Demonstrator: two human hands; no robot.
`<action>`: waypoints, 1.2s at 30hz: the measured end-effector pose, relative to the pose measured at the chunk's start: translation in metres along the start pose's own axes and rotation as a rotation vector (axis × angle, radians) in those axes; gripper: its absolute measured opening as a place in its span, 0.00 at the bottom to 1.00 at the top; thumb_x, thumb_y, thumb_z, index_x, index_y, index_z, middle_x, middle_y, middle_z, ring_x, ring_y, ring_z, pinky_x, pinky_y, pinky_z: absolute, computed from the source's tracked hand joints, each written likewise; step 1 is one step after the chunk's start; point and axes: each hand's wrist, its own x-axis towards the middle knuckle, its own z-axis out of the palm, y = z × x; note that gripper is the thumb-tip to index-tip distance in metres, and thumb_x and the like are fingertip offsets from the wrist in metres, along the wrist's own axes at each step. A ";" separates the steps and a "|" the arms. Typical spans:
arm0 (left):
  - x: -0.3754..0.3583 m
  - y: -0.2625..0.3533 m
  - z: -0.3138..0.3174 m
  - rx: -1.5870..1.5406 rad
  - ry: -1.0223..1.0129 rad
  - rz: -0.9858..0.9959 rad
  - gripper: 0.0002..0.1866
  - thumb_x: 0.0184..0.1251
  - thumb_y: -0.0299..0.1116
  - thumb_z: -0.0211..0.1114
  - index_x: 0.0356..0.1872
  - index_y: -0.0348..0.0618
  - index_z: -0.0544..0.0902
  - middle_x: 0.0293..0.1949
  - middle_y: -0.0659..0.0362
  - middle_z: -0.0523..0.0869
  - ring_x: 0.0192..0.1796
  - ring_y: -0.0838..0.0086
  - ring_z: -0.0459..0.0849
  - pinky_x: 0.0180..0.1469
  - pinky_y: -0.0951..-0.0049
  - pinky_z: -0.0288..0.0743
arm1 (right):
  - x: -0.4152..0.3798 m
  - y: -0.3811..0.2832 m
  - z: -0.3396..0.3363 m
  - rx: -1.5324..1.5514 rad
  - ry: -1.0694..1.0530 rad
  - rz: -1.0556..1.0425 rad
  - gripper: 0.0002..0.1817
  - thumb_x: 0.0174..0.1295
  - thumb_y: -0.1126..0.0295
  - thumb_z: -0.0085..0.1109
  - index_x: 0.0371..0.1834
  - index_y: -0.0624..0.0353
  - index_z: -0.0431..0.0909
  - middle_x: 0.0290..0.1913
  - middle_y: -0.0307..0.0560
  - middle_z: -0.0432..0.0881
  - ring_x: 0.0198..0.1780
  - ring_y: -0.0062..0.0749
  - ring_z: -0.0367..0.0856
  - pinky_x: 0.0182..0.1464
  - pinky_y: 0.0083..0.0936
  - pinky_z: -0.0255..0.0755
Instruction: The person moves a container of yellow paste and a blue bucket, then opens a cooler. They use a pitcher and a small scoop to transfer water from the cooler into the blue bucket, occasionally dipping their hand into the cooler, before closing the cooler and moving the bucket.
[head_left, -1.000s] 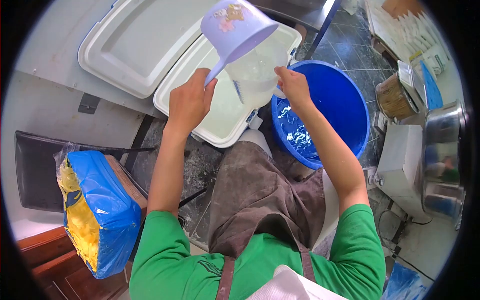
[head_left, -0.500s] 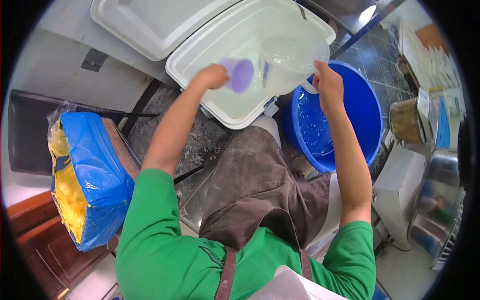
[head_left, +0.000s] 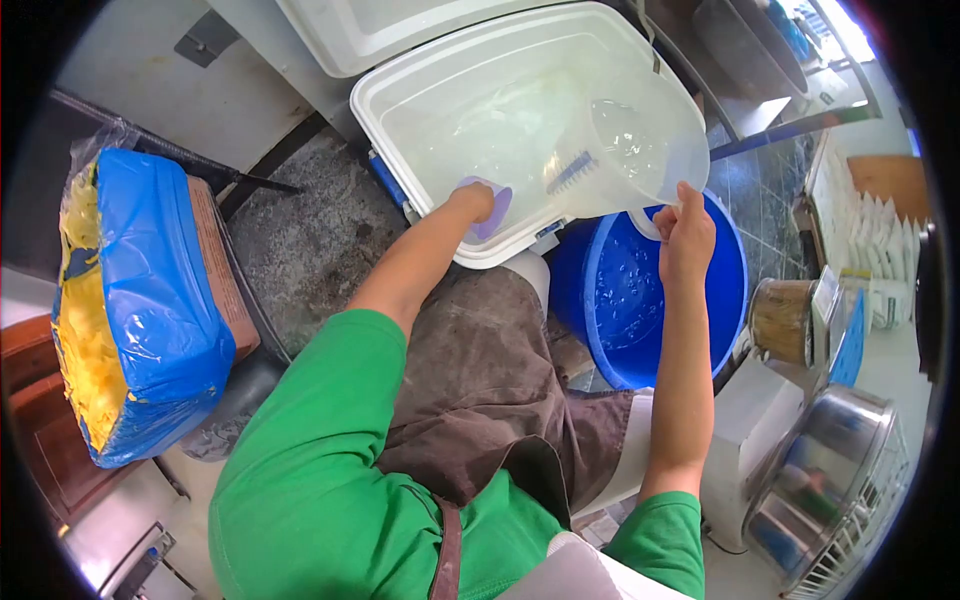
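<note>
A purple cup (head_left: pixel 492 212) is gripped in my left hand (head_left: pixel 478 203), low over the near side of a white bin (head_left: pixel 400 95) with clear liquid in it. My right hand (head_left: pixel 686 232) is closed on the handle of a translucent measuring jug (head_left: pixel 625 150), which holds liquid and is tilted over the bin's right side. Under the jug and my right hand stands a round blue tub (head_left: pixel 728 290) with bubbly liquid at its bottom. The bin's white lid (head_left: pixel 340 40) is raised behind it.
At the left is a blue plastic-wrapped package (head_left: pixel 165 310) with yellow contents. On the right are a metal pot (head_left: pixel 820 480), a white box-like object (head_left: pixel 760 420) and a brown round container (head_left: pixel 785 320). A metal bowl (head_left: pixel 745 50) sits at the upper right.
My left hand has lowered the purple cup toward the bin's near side, and the cup has turned. The view has shifted, and the jug and right hand appear farther right and lower.
</note>
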 end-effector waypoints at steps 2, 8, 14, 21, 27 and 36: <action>0.002 0.000 0.007 0.019 -0.016 0.013 0.15 0.58 0.26 0.59 0.44 0.36 0.86 0.49 0.44 0.85 0.50 0.55 0.85 0.51 0.60 0.80 | 0.001 0.002 -0.001 0.019 -0.009 0.002 0.17 0.64 0.60 0.56 0.20 0.58 0.72 0.16 0.34 0.64 0.19 0.17 0.59 0.23 0.20 0.49; 0.057 -0.020 0.052 -0.031 0.029 -0.012 0.15 0.55 0.24 0.62 0.44 0.37 0.87 0.50 0.45 0.86 0.51 0.57 0.85 0.51 0.62 0.80 | -0.001 0.004 -0.001 0.059 -0.005 -0.017 0.17 0.65 0.61 0.56 0.20 0.57 0.71 0.15 0.33 0.62 0.18 0.17 0.57 0.23 0.22 0.47; 0.048 -0.014 0.046 0.037 -0.097 -0.010 0.12 0.57 0.27 0.62 0.41 0.36 0.88 0.46 0.47 0.87 0.47 0.56 0.86 0.47 0.62 0.80 | 0.001 0.004 -0.003 0.043 -0.015 -0.015 0.18 0.65 0.60 0.56 0.19 0.57 0.71 0.15 0.34 0.63 0.18 0.18 0.58 0.22 0.22 0.48; 0.039 -0.025 0.018 -0.007 -0.041 0.018 0.14 0.66 0.32 0.57 0.33 0.32 0.86 0.40 0.46 0.87 0.36 0.56 0.87 0.36 0.60 0.79 | 0.003 0.004 -0.006 -0.039 -0.028 -0.032 0.19 0.65 0.60 0.56 0.18 0.57 0.73 0.16 0.35 0.66 0.18 0.17 0.61 0.22 0.21 0.50; 0.060 -0.036 0.021 -0.955 -0.004 -0.169 0.16 0.69 0.33 0.56 0.25 0.31 0.80 0.25 0.49 0.81 0.18 0.68 0.76 0.16 0.67 0.66 | -0.003 -0.004 -0.002 -0.004 -0.020 -0.066 0.19 0.66 0.60 0.55 0.17 0.56 0.71 0.15 0.34 0.63 0.18 0.19 0.59 0.22 0.23 0.48; -0.045 -0.001 -0.068 -1.701 0.402 -0.127 0.18 0.76 0.44 0.54 0.34 0.38 0.74 0.23 0.60 0.74 0.15 0.80 0.65 0.13 0.77 0.54 | 0.001 0.001 -0.008 -0.046 -0.028 -0.048 0.22 0.62 0.57 0.59 0.15 0.60 0.74 0.17 0.34 0.70 0.20 0.16 0.64 0.23 0.21 0.56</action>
